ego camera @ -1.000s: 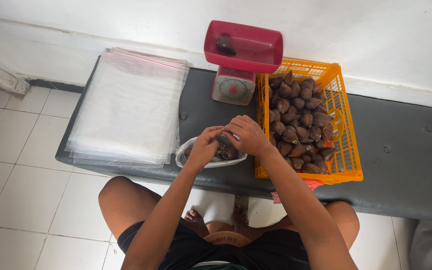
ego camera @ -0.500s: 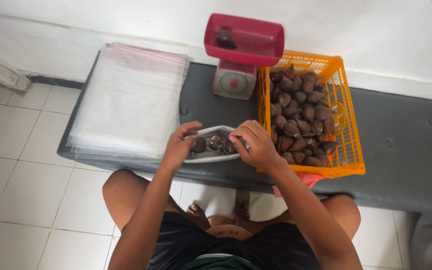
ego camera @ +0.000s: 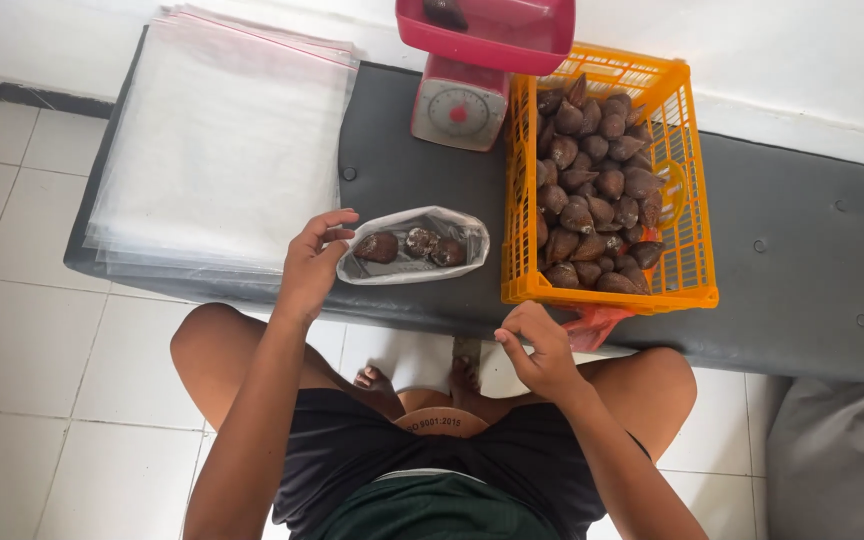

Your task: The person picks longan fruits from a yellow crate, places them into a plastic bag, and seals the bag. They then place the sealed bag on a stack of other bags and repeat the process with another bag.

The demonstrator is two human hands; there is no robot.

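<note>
One long dark grey padded bench (ego camera: 802,240) runs across the middle of the frame, over a floor of pale tiles (ego camera: 32,350). On its left end, in the upper left of the frame, lies a broad stack of clear plastic bags (ego camera: 222,140) with red strips along their far edges. To the right of centre sits an orange plastic basket (ego camera: 697,215) heaped with brown scaly fruits (ego camera: 592,190). Just left of the basket, at the top of the frame, stands a small kitchen scale (ego camera: 457,110) with a round dial, carrying a red tray (ego camera: 492,35) that holds one dark fruit.

Near the bench's front edge, between the stack and the basket, lies a filled clear bag (ego camera: 414,245) (three of the fruits show through it). The left hand (ego camera: 314,262) touches the bag's left end, fingers curled loosely about its edge. The right hand (ego camera: 540,345) hangs lower, in front of the basket and off the bench, fingers drawn narrow with the tips pinched together; whether anything sits between them cannot be told.
</note>
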